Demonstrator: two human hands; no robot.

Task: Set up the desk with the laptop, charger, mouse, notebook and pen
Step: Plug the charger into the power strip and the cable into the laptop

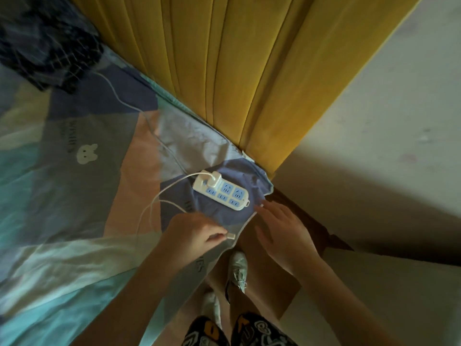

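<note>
Black shorts (239, 330) with white and yellow cartoon print fill the bottom edge; the print is too blurred to read. Beyond them, two pale laced shoes (238, 269) stand on the brown floor (269, 290) beside the bed.

Left hand (197, 233) hovers over the bed's edge, its grip pinching the white cable (149, 213) just behind the small plug (230, 236) at its free end. Right hand (282, 231) is spread, fingers straight, fingertips touching the sheet's corner near the strip.

From the left hand the cable loops back over the patchwork sheet (74, 196) to a white charger (214, 179), plugged into the far end of a white power strip (220, 189) with blue sockets. The strip lies on a purple patch at the bed's corner; its own cord (117, 96) runs away across the bed.

On a grey patch sits a white rabbit face (86, 154) beside dark lettering, blurred past reading. A dark checked cloth (47, 43) lies at the far left. A yellow padded headboard (237, 66) rises behind, with a pale wall (399, 96) to its right.
</note>
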